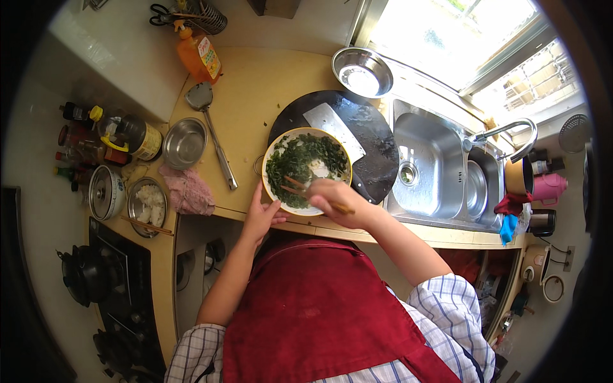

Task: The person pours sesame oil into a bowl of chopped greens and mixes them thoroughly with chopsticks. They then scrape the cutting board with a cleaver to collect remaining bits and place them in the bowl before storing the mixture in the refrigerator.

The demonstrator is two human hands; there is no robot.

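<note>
A white bowl with a yellow rim [348, 155] sits at the counter's front edge, partly over a round black board [378, 139]. In it lie chopped dark green leaves [292, 165] and some white matter, possibly flour [318, 168]. My right hand [337, 203] grips wooden chopsticks [294, 182], their tips among the leaves. Against the bowl's lower left side rests my left hand [263, 213], its fingers and thumb at the wall; some fingers are partly hidden. Behind the bowl a cleaver [335, 129] lies flat on the board.
Right of the board is a double steel sink [426, 163] with a faucet [503, 131]; a steel basin [362, 72] stands behind. A spatula [218, 143], steel bowl [185, 143], pink cloth [187, 189] and dish of white food [151, 206] are left, near the stove [129, 282].
</note>
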